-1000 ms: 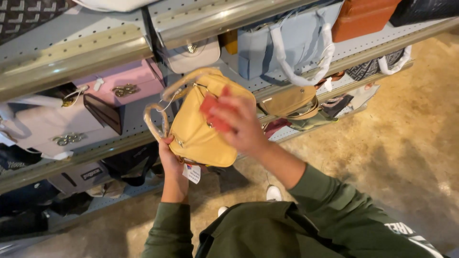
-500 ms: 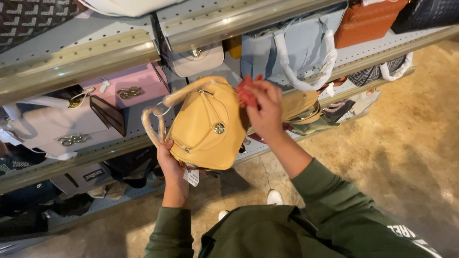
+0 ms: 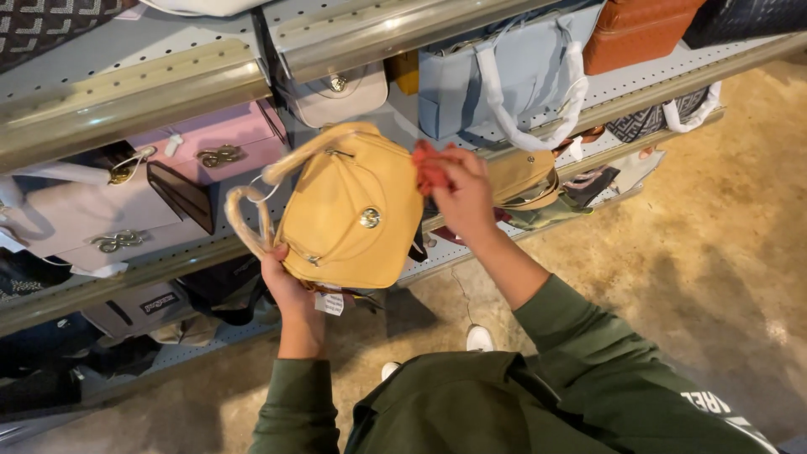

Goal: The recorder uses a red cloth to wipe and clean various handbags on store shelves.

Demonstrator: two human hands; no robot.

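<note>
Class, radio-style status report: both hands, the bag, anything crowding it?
Left hand grips yellow handbag from below. Right hand presses red cloth at its side. Shelf of bags close behind.

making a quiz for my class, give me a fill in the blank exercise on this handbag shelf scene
1. The left hand holds up a ____ handbag from below.
2. The right hand grips a crumpled ____ cloth at the bag's side.
3. On the shelf behind, the light blue bag has ____ handles.
4. The person's sleeves are dark ____.

Missing words: yellow; red; white; green
</note>
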